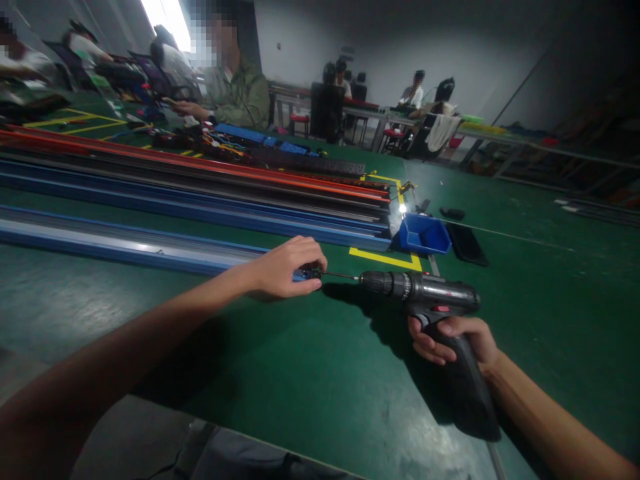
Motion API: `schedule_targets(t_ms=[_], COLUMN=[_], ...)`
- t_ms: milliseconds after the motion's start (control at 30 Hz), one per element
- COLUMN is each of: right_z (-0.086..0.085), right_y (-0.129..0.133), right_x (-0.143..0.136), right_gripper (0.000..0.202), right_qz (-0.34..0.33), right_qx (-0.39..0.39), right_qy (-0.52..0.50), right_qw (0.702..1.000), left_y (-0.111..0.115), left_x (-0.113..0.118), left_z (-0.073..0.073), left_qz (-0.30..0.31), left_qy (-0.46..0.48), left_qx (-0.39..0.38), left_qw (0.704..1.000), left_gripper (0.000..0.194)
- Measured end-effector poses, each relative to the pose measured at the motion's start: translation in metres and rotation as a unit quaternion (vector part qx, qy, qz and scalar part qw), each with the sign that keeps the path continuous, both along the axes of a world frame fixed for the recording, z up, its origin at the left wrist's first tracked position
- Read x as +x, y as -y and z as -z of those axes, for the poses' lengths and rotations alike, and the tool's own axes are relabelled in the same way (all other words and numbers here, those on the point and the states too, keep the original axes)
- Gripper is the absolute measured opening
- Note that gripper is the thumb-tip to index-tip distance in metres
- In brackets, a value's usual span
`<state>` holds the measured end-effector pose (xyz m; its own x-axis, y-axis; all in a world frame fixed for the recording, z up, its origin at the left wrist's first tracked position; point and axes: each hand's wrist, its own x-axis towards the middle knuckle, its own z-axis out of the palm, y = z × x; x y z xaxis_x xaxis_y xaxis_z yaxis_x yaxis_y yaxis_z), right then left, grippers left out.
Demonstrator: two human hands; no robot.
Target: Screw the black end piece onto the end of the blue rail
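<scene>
My right hand [450,340] is wrapped round the handle of a black cordless drill [440,293], a finger near its trigger. The drill lies level and points left, with a long thin bit [340,275] in its chuck. The bit's tip meets a small dark end piece [313,273] at the right end of a blue aluminium profile [200,257]. Over that end my left hand [287,267] is closed, thumb in front and fingers behind. Whether a screw sits at the tip is too small to make out.
Behind lie more long blue profiles [310,230] and orange strips [280,175]. A blue bin [425,233] stands at their right end beside a dark flat object [467,243]. Yellow tape [385,259] marks the green table. Across it sits a person in a green jacket [245,100]; others sit farther back.
</scene>
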<state>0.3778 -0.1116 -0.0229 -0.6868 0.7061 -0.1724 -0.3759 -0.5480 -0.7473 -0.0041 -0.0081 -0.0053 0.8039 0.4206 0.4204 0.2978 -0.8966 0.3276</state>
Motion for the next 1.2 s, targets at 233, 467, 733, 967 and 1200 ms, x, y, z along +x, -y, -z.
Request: schedule_targets(t_ms=[233,467,733,967,1200], right_z=[0.0028,0.0016,0.0027,0.0024,0.0047], right_y=[-0.0002,-0.0007,-0.0016,-0.0019,-0.0019], right_x=[0.0028,0.0005,0.0001,-0.0011,0.0006], right_gripper=[0.031,0.032,0.033,0.032,0.032], right_qz=[0.002,0.008,0.017,0.013,0.013], right_qx=[-0.009,0.0,0.016,0.016,0.017], right_qy=[0.016,0.001,0.004,0.004,0.01], right_qw=[1.0,1.0,1.0,1.0,1.0], left_y=[0.0013,-0.0008,-0.002,-0.0012,-0.0014], left_x=[0.0017,0.002,0.0028,0.0024,0.0009], left_z=[0.0003,0.0031,0.0018,0.0001,0.0007], left_qz=[0.001,-0.015,-0.064,-0.088,-0.101], left_qy=[0.03,0.05,0.098,0.146,0.176], left_qx=[-0.003,-0.011,-0.017,-0.022,-0.048], left_qw=[1.0,0.999,0.993,0.985,0.978], left_gripper=[0.013,0.01,0.009,0.012,0.014])
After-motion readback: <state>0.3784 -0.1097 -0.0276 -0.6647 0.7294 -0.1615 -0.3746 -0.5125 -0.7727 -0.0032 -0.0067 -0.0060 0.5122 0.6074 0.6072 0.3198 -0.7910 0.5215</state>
